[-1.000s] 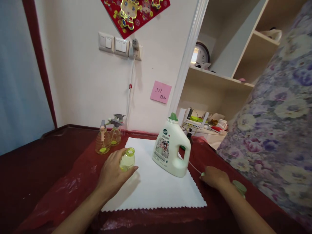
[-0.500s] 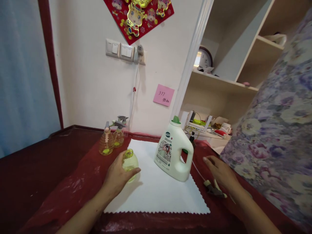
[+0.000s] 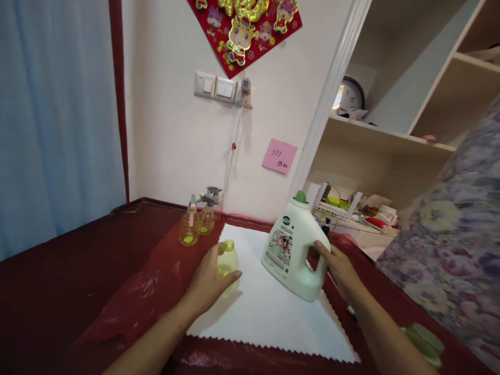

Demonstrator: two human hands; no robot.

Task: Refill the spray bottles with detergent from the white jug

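The pale-green handled jug (image 3: 291,260) stands on a white scalloped cloth (image 3: 269,323). The right hand (image 3: 342,266) touches its handle; whether the fingers close around it, I cannot tell. The left hand (image 3: 209,281) clasps a clear yellow-green bottle (image 3: 231,261). Spray bottles (image 3: 189,230) stand beyond.

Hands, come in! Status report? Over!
Left hand: holding yellow bottle. Right hand: at jug handle. Jug: on white cloth. Spray bottles: aside, beyond left hand.
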